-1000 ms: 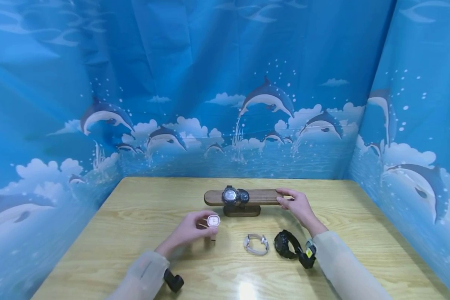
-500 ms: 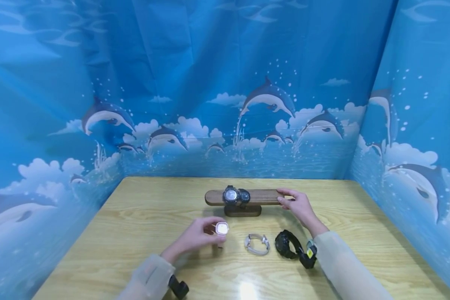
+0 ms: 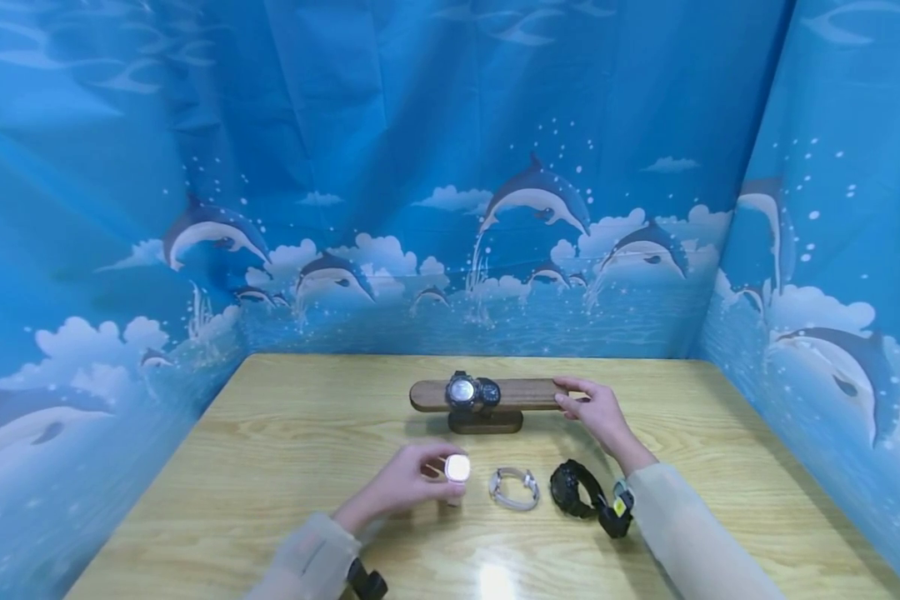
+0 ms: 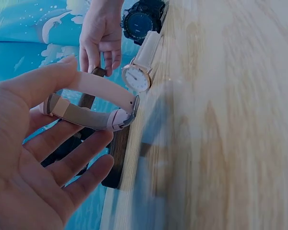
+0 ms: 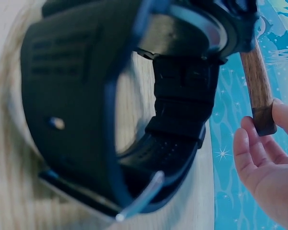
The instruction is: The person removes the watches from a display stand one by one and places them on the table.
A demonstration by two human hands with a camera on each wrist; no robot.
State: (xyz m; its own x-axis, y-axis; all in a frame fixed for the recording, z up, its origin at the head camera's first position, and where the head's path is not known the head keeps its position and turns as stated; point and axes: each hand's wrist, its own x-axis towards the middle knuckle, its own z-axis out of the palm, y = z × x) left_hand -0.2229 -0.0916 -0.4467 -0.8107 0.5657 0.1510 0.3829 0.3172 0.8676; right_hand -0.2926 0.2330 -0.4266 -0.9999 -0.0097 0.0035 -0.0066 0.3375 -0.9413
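Note:
My left hand (image 3: 399,485) pinches a wristwatch (image 3: 457,468) with a squarish pale face, which glares in the head view. Its pale pink strap (image 4: 103,90) is buckled into a loop in the left wrist view, between thumb and fingers, above the table. My right hand (image 3: 598,414) holds the right end of a wooden watch stand's bar (image 3: 528,393) between thumb and fingers. Two black watches sit side by side on that bar: a larger one with a light face (image 3: 461,390) and a smaller dark one (image 3: 488,392).
A pale-strapped watch with a round white dial (image 4: 136,78) lies on the wooden table (image 3: 285,417), right of my left hand. Farther right a black watch (image 3: 567,490) stands on its strap, close to my right wrist. A blue dolphin-print curtain (image 3: 390,167) encloses the table's back and sides.
My left hand has moved right and slightly toward me with the pink-strapped watch, closer to the pale watch on the table. My right hand stays on the stand's end.

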